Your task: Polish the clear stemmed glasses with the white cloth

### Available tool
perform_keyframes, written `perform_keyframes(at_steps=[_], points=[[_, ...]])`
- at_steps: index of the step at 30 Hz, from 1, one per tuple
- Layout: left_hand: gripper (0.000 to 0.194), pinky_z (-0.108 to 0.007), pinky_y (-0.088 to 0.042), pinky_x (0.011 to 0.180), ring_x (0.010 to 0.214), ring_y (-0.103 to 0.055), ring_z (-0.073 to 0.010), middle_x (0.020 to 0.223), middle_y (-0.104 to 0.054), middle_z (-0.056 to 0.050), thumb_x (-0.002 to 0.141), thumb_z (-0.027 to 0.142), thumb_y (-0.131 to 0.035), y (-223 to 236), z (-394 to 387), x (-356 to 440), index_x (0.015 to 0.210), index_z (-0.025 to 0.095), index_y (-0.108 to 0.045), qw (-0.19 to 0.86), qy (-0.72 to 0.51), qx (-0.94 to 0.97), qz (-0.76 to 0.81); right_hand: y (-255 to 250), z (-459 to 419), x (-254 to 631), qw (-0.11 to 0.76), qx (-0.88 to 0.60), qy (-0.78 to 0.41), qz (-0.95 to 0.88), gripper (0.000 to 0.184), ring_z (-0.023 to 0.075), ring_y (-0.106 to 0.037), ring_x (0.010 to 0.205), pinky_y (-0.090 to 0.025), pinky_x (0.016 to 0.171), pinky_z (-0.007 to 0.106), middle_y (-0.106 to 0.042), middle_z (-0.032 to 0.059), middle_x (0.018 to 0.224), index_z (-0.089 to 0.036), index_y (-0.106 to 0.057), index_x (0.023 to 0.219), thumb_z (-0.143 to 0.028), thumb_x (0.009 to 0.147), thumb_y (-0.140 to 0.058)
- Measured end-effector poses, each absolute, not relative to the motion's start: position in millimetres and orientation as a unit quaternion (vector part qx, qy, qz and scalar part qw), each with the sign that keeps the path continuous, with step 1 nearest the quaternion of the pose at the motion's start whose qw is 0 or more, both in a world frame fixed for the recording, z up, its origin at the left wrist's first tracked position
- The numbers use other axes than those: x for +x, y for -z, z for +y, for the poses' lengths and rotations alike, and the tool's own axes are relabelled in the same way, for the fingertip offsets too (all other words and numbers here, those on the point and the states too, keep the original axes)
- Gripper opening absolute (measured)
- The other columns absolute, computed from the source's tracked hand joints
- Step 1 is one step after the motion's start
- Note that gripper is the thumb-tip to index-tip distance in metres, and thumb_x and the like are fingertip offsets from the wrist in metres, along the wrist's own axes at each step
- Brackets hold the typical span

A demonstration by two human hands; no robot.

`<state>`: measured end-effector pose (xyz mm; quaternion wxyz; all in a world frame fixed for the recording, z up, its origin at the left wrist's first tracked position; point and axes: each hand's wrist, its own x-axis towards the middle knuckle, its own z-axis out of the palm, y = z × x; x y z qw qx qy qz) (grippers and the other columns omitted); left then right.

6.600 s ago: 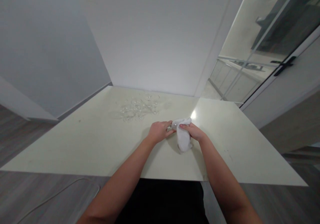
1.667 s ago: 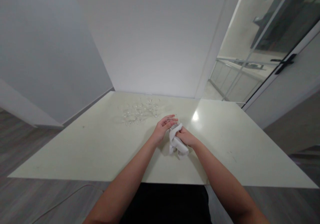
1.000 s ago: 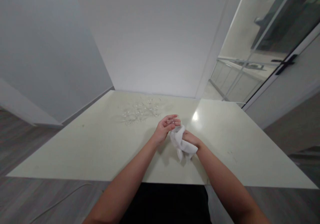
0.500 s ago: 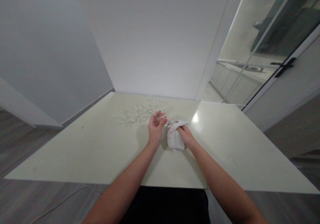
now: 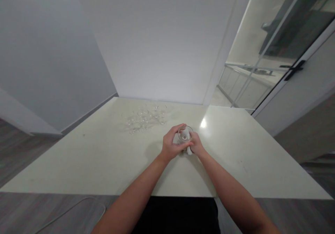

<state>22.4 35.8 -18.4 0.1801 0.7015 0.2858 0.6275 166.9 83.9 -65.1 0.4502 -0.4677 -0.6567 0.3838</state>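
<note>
Pale, glossy desk (image 5: 91, 157) by a white wall (image 5: 157, 45): the left hand (image 5: 170, 145) grips a clear, round-rimmed glass (image 5: 184, 135), the right hand (image 5: 197, 146) closed on white cloth (image 5: 189, 151) against it — calling for light, even pressure — near a clear glassware cluster (image 5: 142, 119).

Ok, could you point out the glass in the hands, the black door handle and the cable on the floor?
Glass (image 5: 185, 135): head view, inside of its bowl.
Door handle (image 5: 295, 70): head view, middle of its black plate.
Cable (image 5: 89, 197): head view, top of its bend.

Dim room; glare on table (image 5: 104, 157).
</note>
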Motion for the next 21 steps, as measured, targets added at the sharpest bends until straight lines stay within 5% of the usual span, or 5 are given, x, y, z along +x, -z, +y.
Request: perform_keyframes(at_steps=[4, 10, 18, 21], points=[[0.064, -0.037, -0.053, 0.084, 0.104, -0.061, -0.0255, 0.12, -0.058, -0.014, 0.07, 0.034, -0.078, 22.0, 49.0, 20.3, 0.124, 0.021, -0.048, 0.327, -0.693, 0.573, 0.291, 57.6, 82.1, 172.1, 0.487, -0.48, -0.349, -0.641, 0.03, 0.0151, -0.051, 0.064, -0.041, 0.059, 0.025, -0.061, 0.0021, 0.067, -0.015, -0.064, 0.072, -0.037, 0.082, -0.046], [0.047, -0.037, -0.053, 0.083, 0.091, -0.066, -0.0214, 0.11, -0.063, -0.014, 0.076, 0.036, -0.073, 22.3, 64.3, 12.8, 0.114, 0.017, -0.054, 0.444, -0.696, 0.473, 0.309, 57.7, 72.5, 160.0, 0.424, -0.383, -0.486, -0.662, 0.022, 0.0141, -0.055, 0.072, -0.043, 0.069, 0.025, -0.064, -0.0001, 0.074, -0.015, -0.067, 0.088, -0.028, 0.076, -0.053], [0.053, -0.034, -0.052, 0.082, 0.095, -0.063, -0.0205, 0.113, -0.06, -0.011, 0.071, 0.035, -0.078, 6.8, 50.3, 17.7, 0.114, 0.021, -0.05, 0.336, -0.752, 0.502, 0.263, 58.2, 82.1, 150.7, 0.558, -0.44, -0.48, -0.514, 0.037, 0.017, -0.06, 0.079, -0.047, 0.074, 0.028, -0.068, 0.0034, 0.087, -0.018, -0.064, 0.093, -0.047, 0.081, -0.047], [0.059, -0.033, -0.051, 0.083, 0.102, -0.06, -0.0209, 0.118, -0.057, -0.01, 0.07, 0.033, -0.079, -11.4, 43.8, 23.0, 0.118, 0.025, -0.046, 0.304, -0.744, 0.538, 0.255, 65.5, 88.1, 157.2, 0.485, -0.463, -0.43, -0.605, 0.038, 0.0193, -0.061, 0.076, -0.048, 0.072, 0.031, -0.068, 0.0059, 0.082, -0.017, -0.064, 0.085, -0.049, 0.082, -0.045]])
